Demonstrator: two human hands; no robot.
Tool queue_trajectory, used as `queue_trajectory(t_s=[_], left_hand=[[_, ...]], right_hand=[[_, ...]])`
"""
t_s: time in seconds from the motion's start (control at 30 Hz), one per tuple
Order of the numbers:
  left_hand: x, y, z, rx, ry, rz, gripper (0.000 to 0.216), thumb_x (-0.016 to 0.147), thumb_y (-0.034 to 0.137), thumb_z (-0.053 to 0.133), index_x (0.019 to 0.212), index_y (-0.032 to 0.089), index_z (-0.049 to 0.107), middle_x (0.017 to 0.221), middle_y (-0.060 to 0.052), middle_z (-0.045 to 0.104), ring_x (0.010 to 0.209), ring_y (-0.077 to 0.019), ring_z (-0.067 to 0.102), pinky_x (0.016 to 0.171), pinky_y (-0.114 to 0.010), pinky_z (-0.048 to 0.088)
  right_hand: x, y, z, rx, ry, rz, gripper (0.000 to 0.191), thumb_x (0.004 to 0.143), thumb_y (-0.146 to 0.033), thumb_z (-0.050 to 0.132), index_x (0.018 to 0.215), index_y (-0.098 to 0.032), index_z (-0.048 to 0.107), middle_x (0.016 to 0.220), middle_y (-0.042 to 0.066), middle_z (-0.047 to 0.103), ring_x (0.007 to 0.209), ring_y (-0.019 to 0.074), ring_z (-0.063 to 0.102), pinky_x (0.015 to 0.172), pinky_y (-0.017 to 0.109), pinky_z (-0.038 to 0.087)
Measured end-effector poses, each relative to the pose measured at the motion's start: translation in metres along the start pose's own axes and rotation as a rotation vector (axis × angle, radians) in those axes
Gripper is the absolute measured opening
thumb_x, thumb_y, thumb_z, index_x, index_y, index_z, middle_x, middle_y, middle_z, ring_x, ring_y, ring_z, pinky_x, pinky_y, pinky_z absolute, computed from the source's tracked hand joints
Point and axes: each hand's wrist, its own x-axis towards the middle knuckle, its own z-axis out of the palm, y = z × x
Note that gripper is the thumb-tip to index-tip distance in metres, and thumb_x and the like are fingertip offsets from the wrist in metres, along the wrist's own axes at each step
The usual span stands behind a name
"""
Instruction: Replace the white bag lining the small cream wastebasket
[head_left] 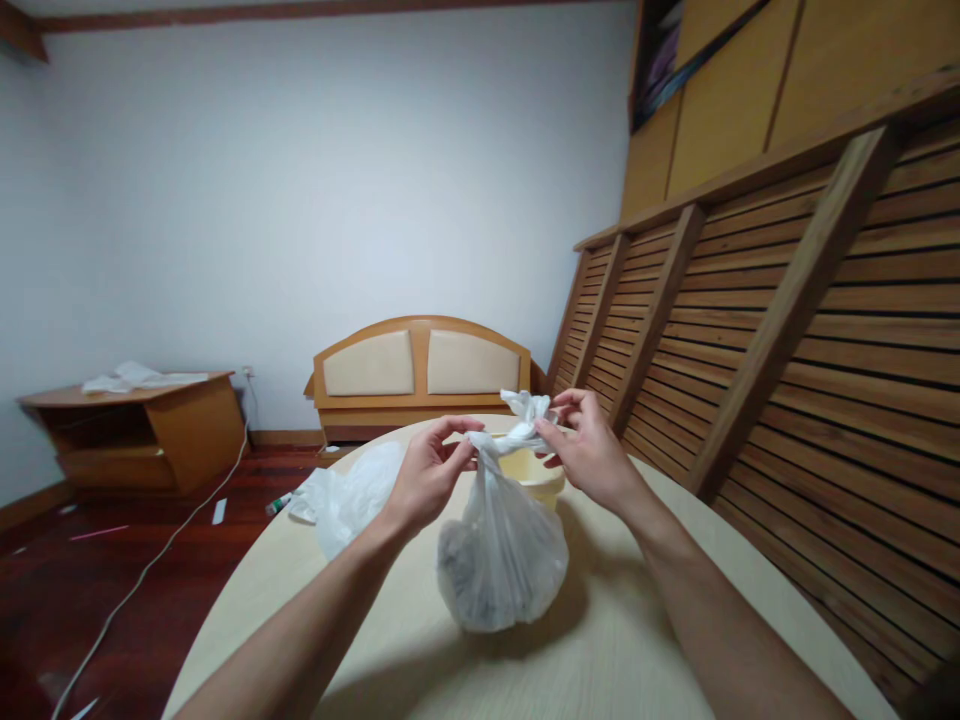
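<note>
A filled white plastic bag (504, 560) hangs over or rests on the round table, its neck gathered and twisted at the top; I cannot tell whether its bottom touches. Dark, lumpy contents show faintly through the film. My left hand (435, 465) pinches the neck from the left between thumb and fingers. On the other side, my right hand (589, 445) grips the twisted upper end, with a loose tuft of plastic sticking up beside the fingers. Behind the bag stands a pale yellow container (536, 475), partly hidden by the bag and my right hand.
Crumpled white plastic bags (352, 500) lie on the left of the round table (270, 620), near a small green-and-white tube (279, 503). Slatted wooden panels (750, 380) lean along the right. A headboard (424, 370), a low cabinet (142, 430) and a floor cable (169, 545) are beyond.
</note>
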Motion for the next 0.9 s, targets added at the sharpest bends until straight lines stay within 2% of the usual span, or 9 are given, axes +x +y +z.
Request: queue_trajectory(t_s=[0.07, 0.17, 0.23, 0.3, 0.43, 0.53, 0.67, 0.8, 0.9], left_hand=[[-0.001, -0.001, 0.0, -0.022, -0.025, 0.044, 0.035, 0.073, 0.041, 0.079, 0.092, 0.014, 0.066, 0.088, -0.004, 0.069, 0.075, -0.0136, 0.065, 0.068, -0.023, 0.053], [-0.003, -0.002, 0.001, -0.058, -0.044, 0.121, 0.027, 0.074, 0.032, 0.081, 0.09, 0.015, 0.066, 0.09, -0.004, 0.068, 0.083, -0.0146, 0.065, 0.073, -0.022, 0.051], [-0.004, -0.003, 0.001, -0.079, -0.053, 0.173, 0.024, 0.075, 0.03, 0.08, 0.089, 0.015, 0.067, 0.094, -0.005, 0.068, 0.09, -0.0165, 0.065, 0.079, -0.024, 0.051], [-0.006, -0.001, 0.003, -0.115, -0.084, 0.219, 0.022, 0.076, 0.028, 0.08, 0.09, 0.017, 0.067, 0.104, -0.007, 0.067, 0.103, -0.0193, 0.064, 0.087, -0.026, 0.05], [-0.01, 0.005, 0.008, -0.203, -0.154, 0.178, 0.049, 0.071, 0.024, 0.084, 0.115, 0.024, 0.062, 0.137, -0.009, 0.054, 0.124, -0.0238, 0.054, 0.095, -0.03, 0.05], [-0.014, 0.007, 0.013, -0.209, -0.244, 0.007, 0.061, 0.07, 0.03, 0.086, 0.124, 0.025, 0.058, 0.137, -0.011, 0.055, 0.116, -0.0238, 0.059, 0.09, -0.032, 0.053], [-0.017, 0.005, 0.021, -0.168, -0.277, -0.155, 0.055, 0.071, 0.043, 0.083, 0.113, 0.017, 0.06, 0.114, -0.012, 0.066, 0.094, -0.0208, 0.065, 0.073, -0.029, 0.056], [-0.015, 0.005, 0.021, -0.111, -0.153, -0.116, 0.053, 0.071, 0.047, 0.082, 0.107, 0.015, 0.061, 0.095, -0.007, 0.068, 0.072, -0.0142, 0.063, 0.057, -0.023, 0.053], [-0.012, 0.008, 0.017, -0.053, -0.091, -0.064, 0.048, 0.072, 0.048, 0.08, 0.1, 0.014, 0.062, 0.077, -0.001, 0.064, 0.057, -0.0091, 0.055, 0.049, -0.02, 0.046]], right_hand=[[-0.001, -0.001, 0.0, -0.067, -0.028, 0.107, 0.047, 0.081, -0.057, 0.066, 0.102, -0.024, 0.039, 0.079, -0.004, 0.063, 0.045, 0.012, 0.061, 0.037, 0.023, 0.049], [-0.006, -0.008, 0.0, 0.013, -0.245, 0.208, 0.039, 0.089, -0.055, 0.058, 0.108, -0.023, 0.044, 0.08, 0.0, 0.068, 0.053, 0.0148, 0.067, 0.043, 0.024, 0.053], [-0.01, -0.014, 0.001, 0.131, -0.362, 0.159, 0.046, 0.087, -0.051, 0.064, 0.121, -0.025, 0.045, 0.104, 0.006, 0.07, 0.08, 0.0183, 0.073, 0.062, 0.029, 0.06], [-0.013, -0.018, 0.003, 0.236, -0.434, 0.046, 0.066, 0.081, -0.042, 0.075, 0.134, -0.029, 0.038, 0.129, 0.009, 0.062, 0.104, 0.02, 0.068, 0.081, 0.032, 0.06], [-0.017, -0.025, 0.011, 0.29, -0.388, -0.084, 0.077, 0.078, -0.029, 0.076, 0.143, -0.03, 0.033, 0.133, 0.009, 0.058, 0.109, 0.0197, 0.064, 0.09, 0.032, 0.056], [-0.019, -0.029, 0.016, 0.318, -0.278, -0.157, 0.085, 0.079, -0.026, 0.073, 0.148, -0.035, 0.024, 0.149, 0.01, 0.044, 0.113, 0.0205, 0.062, 0.091, 0.034, 0.056], [-0.022, -0.033, 0.018, 0.286, -0.252, -0.227, 0.088, 0.083, -0.028, 0.07, 0.15, -0.041, 0.015, 0.164, 0.01, 0.015, 0.118, 0.0214, 0.06, 0.093, 0.037, 0.055], [-0.026, -0.029, 0.015, 0.139, -0.388, -0.202, 0.084, 0.082, -0.03, 0.073, 0.149, -0.037, 0.023, 0.162, 0.013, 0.018, 0.122, 0.0221, 0.057, 0.101, 0.041, 0.05], [-0.027, -0.023, 0.016, 0.109, -0.473, -0.079, 0.098, 0.075, -0.029, 0.08, 0.152, -0.035, 0.018, 0.154, 0.016, 0.036, 0.101, 0.0181, 0.066, 0.09, 0.04, 0.056]])
